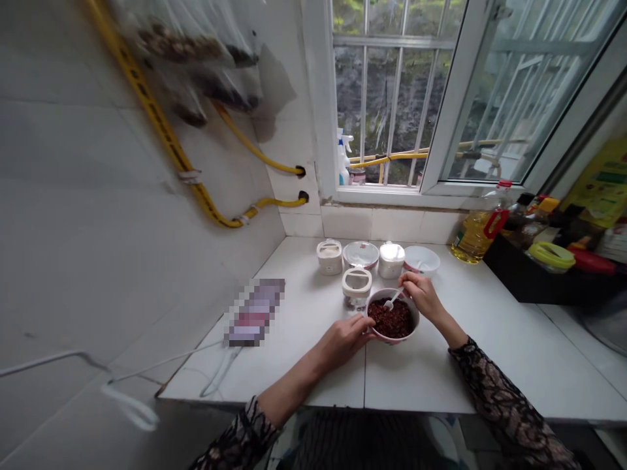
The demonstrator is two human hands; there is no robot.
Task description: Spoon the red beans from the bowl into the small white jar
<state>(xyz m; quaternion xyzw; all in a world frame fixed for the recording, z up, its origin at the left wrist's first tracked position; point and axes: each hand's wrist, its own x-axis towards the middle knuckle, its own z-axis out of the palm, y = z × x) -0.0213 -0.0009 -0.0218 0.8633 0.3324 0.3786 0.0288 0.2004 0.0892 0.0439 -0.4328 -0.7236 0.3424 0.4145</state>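
A pink bowl [412,320] full of dark red chopped stuff stands on the white counter [304,339]. My left hand [345,338] is wrapped against the bowl's left side, gripping it. My right hand [422,295] is pinched on a small white spoon [393,300], whose tip rests in the bowl's contents. Just behind the bowl sits a small lidded white jar [356,285].
Behind stand two more white jars [330,256] [391,259], a round lidded container [361,254] and a white bowl [422,259]. An oil bottle [474,234] and a black tray of bottles [539,274] are at right. A blurred-out item [255,312] and white cable [147,365] lie at left. A barred window is behind.
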